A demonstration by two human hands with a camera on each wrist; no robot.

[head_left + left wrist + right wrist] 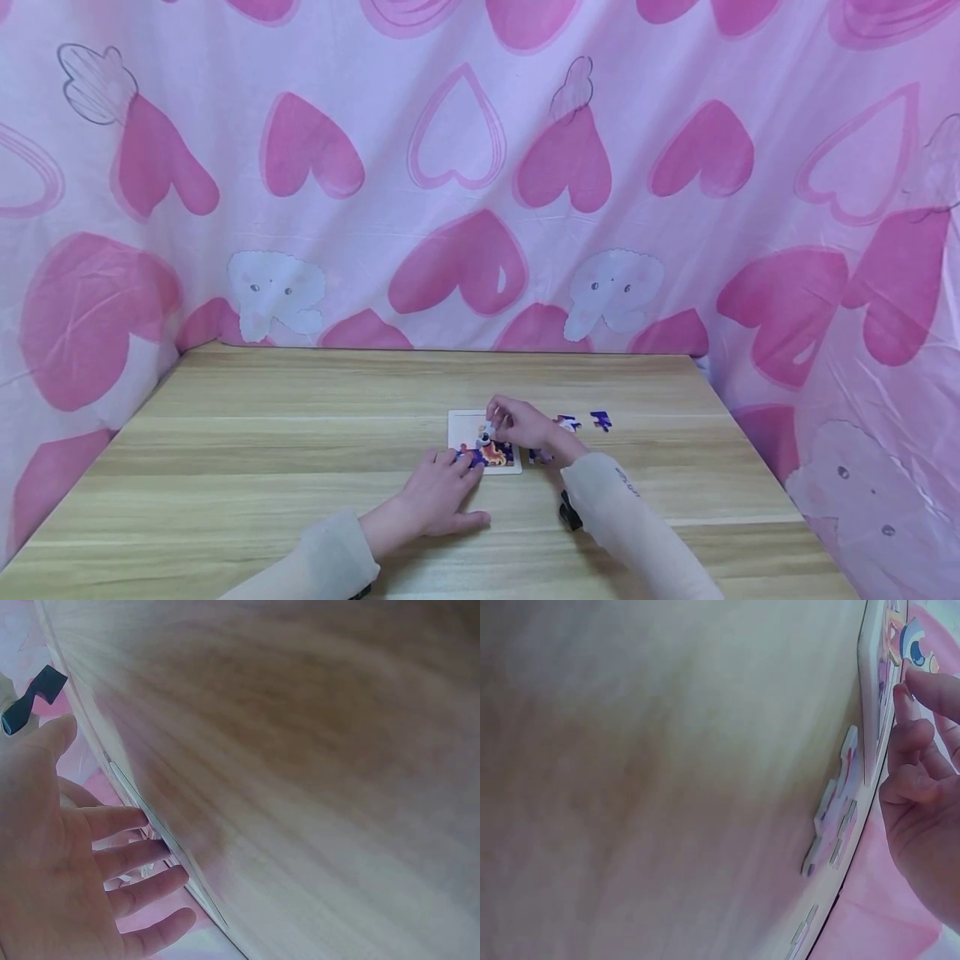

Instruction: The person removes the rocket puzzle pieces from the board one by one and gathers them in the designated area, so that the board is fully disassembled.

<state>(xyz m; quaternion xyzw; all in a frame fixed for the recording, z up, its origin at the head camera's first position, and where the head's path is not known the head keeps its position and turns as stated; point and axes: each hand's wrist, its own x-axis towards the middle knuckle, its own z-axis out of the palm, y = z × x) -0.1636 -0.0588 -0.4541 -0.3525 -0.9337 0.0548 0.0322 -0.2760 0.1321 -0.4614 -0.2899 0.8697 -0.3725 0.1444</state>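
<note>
A white-rimmed jigsaw tray (461, 427) lies on the table, partly filled along its near side with purple and orange pieces (495, 455). My right hand (522, 423) is over the tray's right half. Between thumb and fingertip it pinches a puzzle piece (914, 645) printed with an eye, held tilted above the tray in the right wrist view. My left hand (442, 496) rests at the tray's near left corner. Its fingers (135, 859) are spread and nearly straight, with the tips touching the tray and the pieces there.
Right of the tray lie loose puzzle pieces: one purple piece (601, 420) farthest out, another (568, 422) nearer, and one (540, 456) partly behind my right wrist. A black wrist mount (570, 510) hangs under the right sleeve. A pink heart-print curtain (457, 267) encloses the wooden table (300, 433).
</note>
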